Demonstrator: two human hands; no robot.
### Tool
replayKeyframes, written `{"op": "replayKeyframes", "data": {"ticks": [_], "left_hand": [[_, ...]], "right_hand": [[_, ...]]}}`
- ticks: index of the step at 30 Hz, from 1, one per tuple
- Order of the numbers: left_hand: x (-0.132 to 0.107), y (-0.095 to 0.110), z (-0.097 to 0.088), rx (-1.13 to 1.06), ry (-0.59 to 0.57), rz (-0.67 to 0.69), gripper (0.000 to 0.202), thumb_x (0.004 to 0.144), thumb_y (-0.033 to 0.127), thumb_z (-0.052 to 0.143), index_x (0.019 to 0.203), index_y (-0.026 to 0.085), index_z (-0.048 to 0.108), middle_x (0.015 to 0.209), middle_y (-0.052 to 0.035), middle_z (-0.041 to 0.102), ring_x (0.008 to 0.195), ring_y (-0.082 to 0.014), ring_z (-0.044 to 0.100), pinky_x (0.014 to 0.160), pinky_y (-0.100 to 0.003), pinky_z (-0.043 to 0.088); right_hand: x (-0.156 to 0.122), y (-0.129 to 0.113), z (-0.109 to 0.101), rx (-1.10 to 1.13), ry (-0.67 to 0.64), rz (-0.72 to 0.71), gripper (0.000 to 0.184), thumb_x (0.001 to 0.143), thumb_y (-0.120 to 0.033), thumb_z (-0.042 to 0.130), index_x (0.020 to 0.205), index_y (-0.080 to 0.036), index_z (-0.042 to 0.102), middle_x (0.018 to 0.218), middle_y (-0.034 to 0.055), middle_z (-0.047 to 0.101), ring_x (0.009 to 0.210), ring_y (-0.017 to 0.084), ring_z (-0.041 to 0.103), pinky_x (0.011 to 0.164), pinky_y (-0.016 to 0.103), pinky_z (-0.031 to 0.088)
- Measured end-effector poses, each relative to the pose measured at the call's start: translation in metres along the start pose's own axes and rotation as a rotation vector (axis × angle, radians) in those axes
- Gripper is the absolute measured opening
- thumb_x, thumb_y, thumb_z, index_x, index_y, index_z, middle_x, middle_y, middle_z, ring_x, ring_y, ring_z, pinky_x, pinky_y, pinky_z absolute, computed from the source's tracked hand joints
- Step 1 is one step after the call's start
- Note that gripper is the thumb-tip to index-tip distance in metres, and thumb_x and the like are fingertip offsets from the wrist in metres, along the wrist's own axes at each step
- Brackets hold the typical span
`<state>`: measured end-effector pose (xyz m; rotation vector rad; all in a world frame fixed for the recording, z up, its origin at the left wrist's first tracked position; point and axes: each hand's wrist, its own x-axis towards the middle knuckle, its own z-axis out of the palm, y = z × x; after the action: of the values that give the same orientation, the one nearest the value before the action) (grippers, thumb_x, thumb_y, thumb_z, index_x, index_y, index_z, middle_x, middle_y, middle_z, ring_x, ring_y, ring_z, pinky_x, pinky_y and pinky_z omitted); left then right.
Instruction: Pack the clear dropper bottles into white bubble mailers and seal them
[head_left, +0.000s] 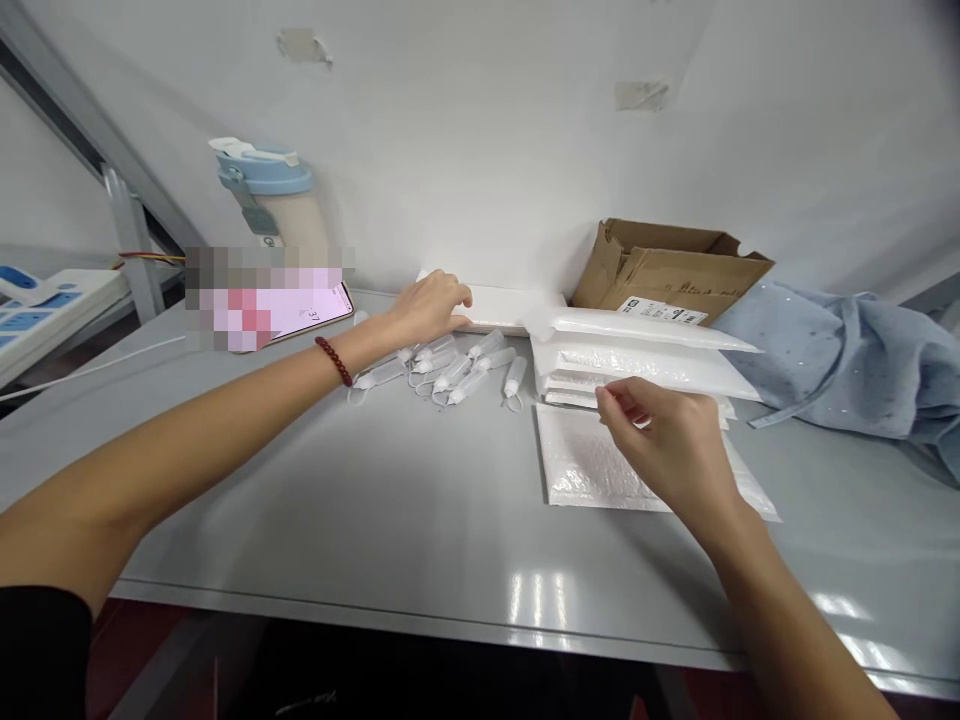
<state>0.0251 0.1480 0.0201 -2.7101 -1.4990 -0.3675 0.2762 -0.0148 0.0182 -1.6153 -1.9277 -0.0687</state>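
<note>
Several white padded mailers [637, 357] right of centre look light, soft and slick, best taken by an edge, near the right hand [667, 440], its fingertips pressed together, though whether the left hand [431, 303] grips the central white box [499, 307] is unclear.

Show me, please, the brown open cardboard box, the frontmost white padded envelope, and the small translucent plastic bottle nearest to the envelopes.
Brown open cardboard box [679, 278]: head view, front wall.
Frontmost white padded envelope [585, 462]: head view, left part of top face.
Small translucent plastic bottle [516, 375]: head view, middle of its body.
</note>
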Motion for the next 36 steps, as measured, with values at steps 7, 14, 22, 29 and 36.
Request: {"op": "replayKeyframes", "data": {"ticks": [7, 14, 22, 29, 36], "left_hand": [[0.001, -0.002, 0.012, 0.206, -0.011, 0.165, 0.023, 0.089, 0.014, 0.043, 0.099, 0.012, 0.064, 0.103, -0.0145, 0.062, 0.108, -0.0272, 0.048, 0.073, -0.033, 0.039], [0.01, 0.0, 0.002, 0.348, -0.06, 0.163, 0.036, 0.083, -0.003, 0.039, 0.107, 0.013, 0.061, 0.086, -0.011, 0.064, 0.087, -0.0233, 0.06, 0.069, -0.032, 0.04], [-0.051, -0.02, -0.041, 0.514, 0.06, 0.128, 0.048, 0.087, 0.003, 0.015, 0.112, 0.0, 0.057, 0.096, -0.0114, 0.062, 0.103, -0.0253, 0.056, 0.078, -0.037, 0.044], [-0.124, -0.031, -0.063, 0.379, 0.557, 0.191, 0.029, 0.088, 0.019, 0.038, 0.098, 0.018, 0.065, 0.098, 0.0005, 0.07, 0.098, -0.0172, 0.062, 0.084, -0.037, 0.049], [-0.156, 0.02, -0.015, 0.001, 0.471, 0.596, 0.031, 0.089, 0.015, 0.049, 0.114, 0.03, 0.059, 0.115, -0.0031, 0.068, 0.108, -0.0196, 0.062, 0.084, -0.035, 0.051]], "right_hand": [[0.0, -0.005, -0.001, 0.03, 0.12, -0.009, 0.019, 0.083, -0.027, 0.053, 0.067, -0.019, 0.059, 0.054, 0.0, 0.063, 0.048, 0.014, 0.059, 0.048, 0.024, 0.046], [0.001, -0.004, 0.003, 0.031, 0.11, -0.027, 0.021, 0.084, -0.027, 0.054, 0.065, -0.019, 0.06, 0.052, 0.0, 0.063, 0.045, 0.014, 0.058, 0.047, 0.025, 0.046], [-0.001, -0.006, 0.001, 0.049, 0.12, 0.016, 0.02, 0.084, -0.028, 0.055, 0.067, -0.019, 0.061, 0.055, -0.0004, 0.063, 0.049, 0.014, 0.061, 0.048, 0.026, 0.048], [-0.006, -0.021, -0.001, 0.101, 0.165, -0.02, 0.017, 0.085, -0.029, 0.056, 0.074, -0.02, 0.063, 0.065, 0.001, 0.067, 0.056, 0.014, 0.06, 0.044, 0.023, 0.048], [-0.008, -0.027, -0.004, 0.223, -0.338, -0.089, 0.029, 0.089, -0.039, 0.051, 0.113, -0.024, 0.057, 0.114, 0.0083, 0.063, 0.102, 0.025, 0.061, 0.048, 0.025, 0.051]]}}
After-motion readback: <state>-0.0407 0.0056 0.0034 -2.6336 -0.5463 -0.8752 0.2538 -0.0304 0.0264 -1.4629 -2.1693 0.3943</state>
